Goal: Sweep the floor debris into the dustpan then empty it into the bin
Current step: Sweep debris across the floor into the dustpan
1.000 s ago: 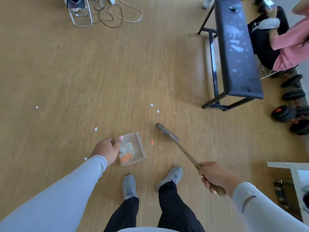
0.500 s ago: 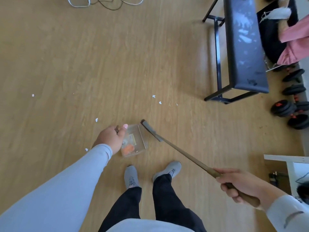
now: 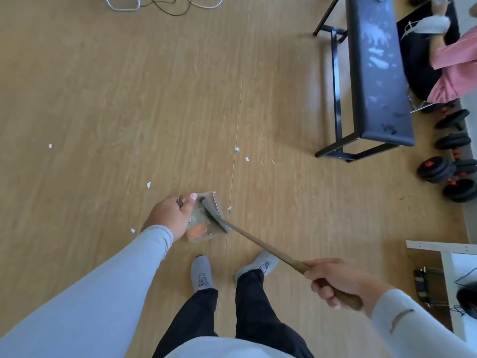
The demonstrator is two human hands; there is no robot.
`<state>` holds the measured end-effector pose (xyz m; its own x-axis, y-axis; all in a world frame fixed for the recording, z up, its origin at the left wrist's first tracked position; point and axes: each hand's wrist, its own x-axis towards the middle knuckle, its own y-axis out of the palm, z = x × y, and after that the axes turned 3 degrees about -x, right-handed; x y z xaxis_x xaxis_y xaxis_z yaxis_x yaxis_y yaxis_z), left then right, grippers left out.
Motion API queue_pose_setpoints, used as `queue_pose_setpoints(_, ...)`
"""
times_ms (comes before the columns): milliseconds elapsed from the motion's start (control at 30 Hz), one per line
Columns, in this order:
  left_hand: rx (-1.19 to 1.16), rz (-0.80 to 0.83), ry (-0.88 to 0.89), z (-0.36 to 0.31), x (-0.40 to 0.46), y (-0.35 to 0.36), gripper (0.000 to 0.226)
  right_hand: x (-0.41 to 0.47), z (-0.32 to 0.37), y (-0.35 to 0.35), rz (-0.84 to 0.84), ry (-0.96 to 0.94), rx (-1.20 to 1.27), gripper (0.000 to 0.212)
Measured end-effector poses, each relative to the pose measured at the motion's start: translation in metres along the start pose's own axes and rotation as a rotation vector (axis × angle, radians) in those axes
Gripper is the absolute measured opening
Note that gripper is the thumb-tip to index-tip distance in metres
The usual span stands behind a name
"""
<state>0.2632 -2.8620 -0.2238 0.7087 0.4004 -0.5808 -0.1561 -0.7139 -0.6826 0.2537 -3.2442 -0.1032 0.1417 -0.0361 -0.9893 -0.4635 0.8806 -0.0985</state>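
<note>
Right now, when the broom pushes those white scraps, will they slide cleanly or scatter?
The white scraps look like thin, tiny paper bits, so probably very light and apt to flutter or skip. One scrap lies just beside the dustpan, so likely missed.

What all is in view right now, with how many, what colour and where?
Clear plastic dustpan: one, orange and pale debris inside, on floor ahead.
Wooden-handled broom: one, brown, grey head over dustpan.
Paper scraps: about eight, white, scattered on floor.
Black bench: one, upper right.
Black dumbbells: several, right edge.
Cables: top edge.
White furniture: lower right.
Seated person in pink: top right.
Grey shoes: two.
Left hand: holds dustpan.
Right hand: grips broom.
</note>
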Motion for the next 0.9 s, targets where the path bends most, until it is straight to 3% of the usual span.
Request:
queue_pose_setpoints(267, -0.004, 0.011, -0.029, -0.003, -0.008, 0.001, 0.079, -0.018, -0.014, -0.011, -0.013, -0.017, 0.07, 0.033)
queue_pose_setpoints(500, -0.003, -0.006, -0.015, 0.0, -0.016, 0.0, 0.068, 0.005, -0.012, 0.03, -0.203, -0.109, -0.195, 0.029)
queue_pose_setpoints(600, -0.011, -0.011, -0.011, 0.0, -0.017, 0.002, 0.069, 0.024, -0.007, 0.064, -0.196, -0.09, -0.27, 0.025)
queue_pose_setpoints(700, -0.019, -0.018, -0.012, 0.002, -0.014, 0.002, 0.074, 0.027, -0.005, 0.074, -0.075, -0.058, -0.153, 0.028)
queue_pose_setpoints(900, -0.03, -0.015, 0.001, 0.003, -0.012, 0.003, 0.083, 0.0, -0.01, 0.016, 0.004, -0.027, 0.246, 0.028)
